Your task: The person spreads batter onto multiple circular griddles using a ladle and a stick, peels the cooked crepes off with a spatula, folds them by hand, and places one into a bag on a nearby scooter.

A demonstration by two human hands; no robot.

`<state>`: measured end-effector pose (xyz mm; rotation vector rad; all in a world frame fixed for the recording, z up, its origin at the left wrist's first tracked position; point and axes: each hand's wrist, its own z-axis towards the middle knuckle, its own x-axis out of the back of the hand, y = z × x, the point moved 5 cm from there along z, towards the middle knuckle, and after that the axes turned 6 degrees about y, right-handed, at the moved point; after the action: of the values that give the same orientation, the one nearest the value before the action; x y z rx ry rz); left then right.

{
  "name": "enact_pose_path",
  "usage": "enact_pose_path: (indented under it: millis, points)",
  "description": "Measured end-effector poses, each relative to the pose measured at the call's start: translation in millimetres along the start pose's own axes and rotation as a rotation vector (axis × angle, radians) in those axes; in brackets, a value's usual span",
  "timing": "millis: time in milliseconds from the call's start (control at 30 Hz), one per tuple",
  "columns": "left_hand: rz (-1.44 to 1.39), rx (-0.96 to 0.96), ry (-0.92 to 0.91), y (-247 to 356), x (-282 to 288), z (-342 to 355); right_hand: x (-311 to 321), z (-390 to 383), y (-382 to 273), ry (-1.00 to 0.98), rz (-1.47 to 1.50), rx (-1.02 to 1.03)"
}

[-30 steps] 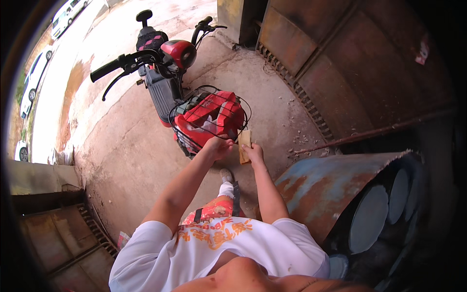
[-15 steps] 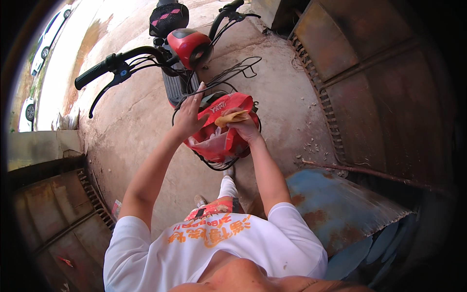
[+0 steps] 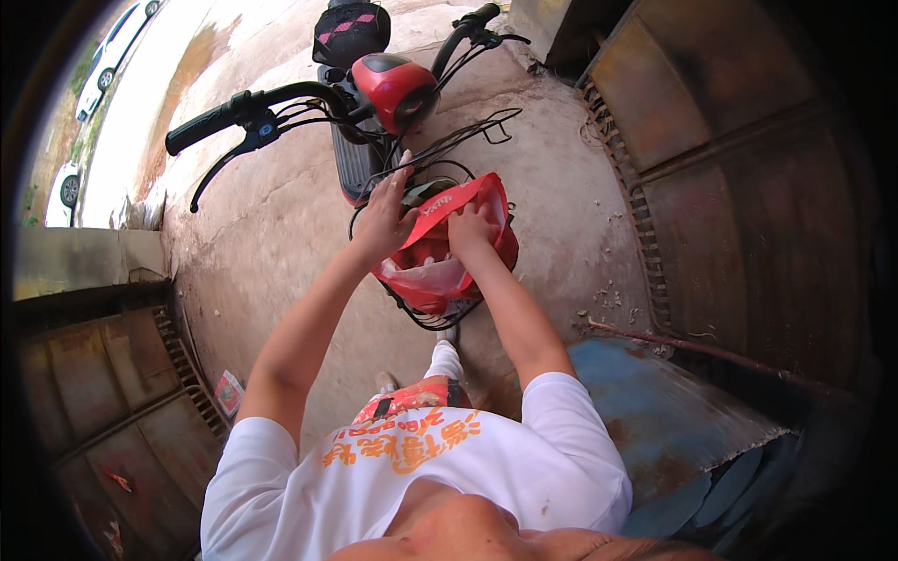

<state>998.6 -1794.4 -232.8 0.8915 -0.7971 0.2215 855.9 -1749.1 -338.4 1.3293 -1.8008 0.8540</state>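
A red bag with white printing and a pale lining sits open in the black wire basket of a red electric scooter. My left hand lies at the bag's left side, fingers stretched forward and thumb apart; it is open. Into the bag's mouth, on its right, reaches my right hand. Its fingertips are hidden, so what it holds, if anything, does not show. Some pale and reddish contents show inside the bag, too indistinct to name.
The scooter's handlebar with its black left grip and black cables stands beyond the bag. Rusty metal doors rise at the right, and a bluish rusted sheet leans near my right elbow. White cars stand far left.
My right hand, which held a tan folded packet above the bag, has gone down into it, and the packet is out of sight. My left hand stays by the bag. The view has shifted slightly.
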Motion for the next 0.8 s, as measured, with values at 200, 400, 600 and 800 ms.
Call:
enact_pose_path:
  millis: [200, 400, 600, 800]
  points:
    - [-0.068, 0.045, -0.083, 13.2, 18.7, -42.1, 16.6, -114.5, 30.0, 0.958, 0.489, -0.193]
    - [-0.263, -0.302, -0.108, 76.5, 11.2, -120.0, -81.6, -146.4, -50.8, 0.533, 1.190, 0.461]
    - [-0.447, -0.777, -0.555, 166.3, 8.0, -221.8, -207.9, -341.2, -110.3, 0.464, 0.961, -0.021]
    - [-0.800, -0.971, -0.947, 242.3, 2.5, -364.9, -353.4, -560.3, -182.3, 0.541, 1.173, -0.687]
